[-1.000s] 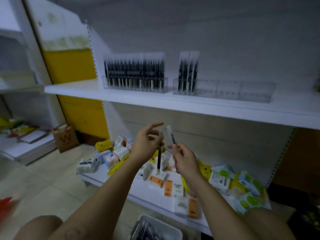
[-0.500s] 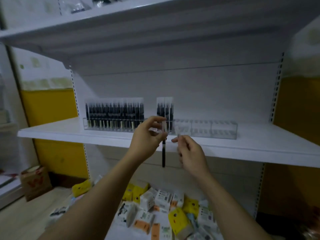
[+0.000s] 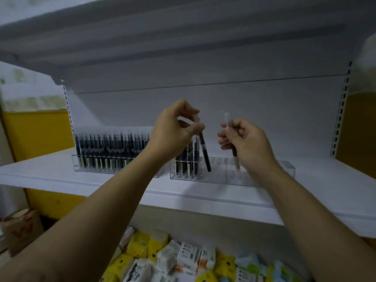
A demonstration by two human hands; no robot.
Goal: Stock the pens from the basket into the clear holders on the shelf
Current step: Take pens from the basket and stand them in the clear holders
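Pen (image 3: pixel 204 151), slim and black, pinched by left hand (image 3: pixel 173 133), tilts at clear slotted holder (image 3: pixel 219 178); right hand (image 3: pixel 244 139) grips second pen (image 3: pixel 235 157).

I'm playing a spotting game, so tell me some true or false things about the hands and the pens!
1. The left hand pinches a pen. True.
2. The right hand is empty. False: it holds a second pen.
3. The left holder has no pens. False: it is packed with them.
4. The right holder has only a few pens, at its left end. True.
5. Packets lie below the shelf. True.
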